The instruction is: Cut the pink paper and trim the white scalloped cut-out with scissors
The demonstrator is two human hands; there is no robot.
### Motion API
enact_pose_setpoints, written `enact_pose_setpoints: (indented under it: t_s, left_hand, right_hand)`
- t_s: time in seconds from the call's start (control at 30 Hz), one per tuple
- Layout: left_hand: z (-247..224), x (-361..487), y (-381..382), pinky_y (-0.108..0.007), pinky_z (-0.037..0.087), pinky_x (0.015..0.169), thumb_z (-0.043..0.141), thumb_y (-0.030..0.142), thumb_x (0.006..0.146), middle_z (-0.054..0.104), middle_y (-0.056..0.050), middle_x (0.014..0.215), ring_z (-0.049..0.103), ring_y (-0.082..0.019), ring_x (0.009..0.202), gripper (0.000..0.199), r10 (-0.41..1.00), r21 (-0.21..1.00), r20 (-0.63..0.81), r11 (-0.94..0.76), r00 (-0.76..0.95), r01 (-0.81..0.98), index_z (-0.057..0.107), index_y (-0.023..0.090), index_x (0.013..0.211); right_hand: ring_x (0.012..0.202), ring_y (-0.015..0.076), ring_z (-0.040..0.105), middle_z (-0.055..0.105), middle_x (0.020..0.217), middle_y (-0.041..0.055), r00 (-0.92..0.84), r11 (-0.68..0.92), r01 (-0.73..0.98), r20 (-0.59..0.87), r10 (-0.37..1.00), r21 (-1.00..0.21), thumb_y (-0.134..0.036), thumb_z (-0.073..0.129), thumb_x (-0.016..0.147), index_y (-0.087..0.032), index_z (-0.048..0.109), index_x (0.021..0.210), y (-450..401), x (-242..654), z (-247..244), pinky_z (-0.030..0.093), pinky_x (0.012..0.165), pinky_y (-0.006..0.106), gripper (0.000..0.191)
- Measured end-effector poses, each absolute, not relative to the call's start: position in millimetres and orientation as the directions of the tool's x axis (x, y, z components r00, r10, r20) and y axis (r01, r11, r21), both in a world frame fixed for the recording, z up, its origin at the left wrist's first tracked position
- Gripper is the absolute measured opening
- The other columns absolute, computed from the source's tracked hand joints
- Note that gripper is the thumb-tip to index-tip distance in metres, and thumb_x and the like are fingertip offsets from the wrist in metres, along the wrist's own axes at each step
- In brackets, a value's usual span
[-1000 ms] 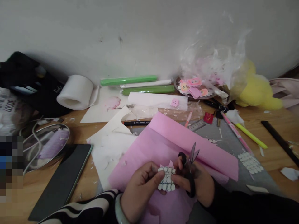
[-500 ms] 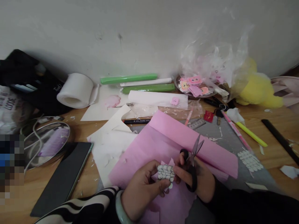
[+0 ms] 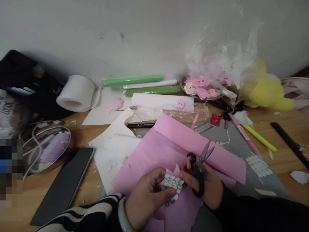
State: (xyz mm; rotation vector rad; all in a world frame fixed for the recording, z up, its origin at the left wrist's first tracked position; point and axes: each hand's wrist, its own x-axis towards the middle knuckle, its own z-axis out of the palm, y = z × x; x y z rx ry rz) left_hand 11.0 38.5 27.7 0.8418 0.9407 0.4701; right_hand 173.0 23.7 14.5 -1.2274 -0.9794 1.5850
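Note:
My left hand (image 3: pixel 151 190) pinches a small piece of paper (image 3: pixel 173 183) between thumb and fingers. White shapes outlined in black cover its face, and pink paper points stick up behind its top edge. In my right hand (image 3: pixel 207 183) is a pair of scissors (image 3: pixel 204 158), its black loops around the fingers. The scissor blades point up and away, slightly apart, with nothing between them. Fingertips of my right hand touch the right edge of the patterned paper. Beneath both hands lies a large pink paper sheet (image 3: pixel 149 151), folded over along its far side.
Behind the sheet are a black marker (image 3: pixel 141 125), rolled green packets (image 3: pixel 131 80) and a bowl of pink cutouts (image 3: pixel 184 91). Keys (image 3: pixel 227 120), a yellow stick (image 3: pixel 260 138) and another patterned piece (image 3: pixel 259 166) lie right. A dark tablet (image 3: pixel 62 187) and metal bowl (image 3: pixel 70 141) are left.
The patterned paper has shifted slightly right and tilted clockwise in my left hand. My right hand and the scissors have barely moved.

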Motion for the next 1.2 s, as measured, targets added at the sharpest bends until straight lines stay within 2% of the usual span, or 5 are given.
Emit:
enact_pose_setpoints:
  t_s: [0.17, 0.4, 0.73, 0.87, 1.2]
  left_hand:
    - [29.2, 11.2, 37.4, -0.016, 0.037, 0.039, 0.066, 0.024, 0.064, 0.053, 0.004, 0.060, 0.050, -0.006, 0.045, 0.021, 0.657, 0.778, -0.561, 0.627, 0.503, 0.048, 0.049, 0.013, 0.070]
    - [30.9, 12.6, 38.4, -0.017, 0.040, 0.041, 0.069, 0.032, 0.061, 0.057, 0.002, 0.058, 0.053, -0.007, 0.047, 0.029, 0.641, 0.753, -0.563, 0.657, 0.521, 0.006, 0.050, 0.014, 0.073]
    - [30.8, 11.1, 36.6, -0.015, 0.040, 0.040, 0.065, 0.035, 0.066, 0.055, 0.002, 0.061, 0.055, -0.009, 0.053, 0.028, 0.605, 0.760, -0.569, 0.645, 0.557, 0.075, 0.052, 0.013, 0.077]
    - [31.2, 11.2, 38.9, -0.016, 0.039, 0.040, 0.060, 0.040, 0.070, 0.054, 0.002, 0.059, 0.054, -0.008, 0.048, 0.029, 0.622, 0.785, -0.547, 0.614, 0.560, 0.085, 0.051, 0.013, 0.075]
    - [30.9, 10.8, 39.1, -0.016, 0.040, 0.039, 0.064, 0.039, 0.067, 0.055, 0.002, 0.056, 0.055, -0.008, 0.045, 0.028, 0.640, 0.764, -0.549, 0.645, 0.538, 0.012, 0.054, 0.013, 0.075]
  right_hand:
    - [0.058, 0.0082, 0.047, 0.048, 0.066, -0.0052, -0.138, -0.259, -0.159, -0.238, 0.961, -0.953, -0.019, 0.064, 0.068, -0.021, 0.040, 0.070, 24.2, 172.6, 14.9, 0.042, 0.055, 0.021, 0.025]
    - [0.058, 0.0098, 0.046, 0.046, 0.065, -0.0044, -0.071, -0.265, -0.052, -0.261, 0.963, -0.963, -0.015, 0.065, 0.063, -0.021, 0.040, 0.066, 24.4, 170.8, 17.3, 0.041, 0.055, 0.023, 0.026]
    - [0.055, 0.0087, 0.042, 0.044, 0.061, -0.0055, -0.026, -0.253, -0.160, -0.253, 0.967, -0.954, -0.019, 0.067, 0.059, -0.021, 0.039, 0.062, 24.3, 163.1, 21.5, 0.038, 0.052, 0.021, 0.028]
    - [0.055, 0.0090, 0.043, 0.045, 0.061, -0.0053, -0.021, -0.253, -0.140, -0.252, 0.967, -0.957, -0.021, 0.068, 0.059, -0.021, 0.039, 0.061, 24.4, 163.1, 22.0, 0.039, 0.052, 0.022, 0.028]
    - [0.054, 0.0095, 0.050, 0.049, 0.066, -0.0042, -0.097, -0.340, -0.217, -0.327, 0.940, -0.915, -0.030, 0.060, 0.072, -0.021, 0.039, 0.069, 24.9, 172.1, 17.6, 0.043, 0.054, 0.025, 0.023]
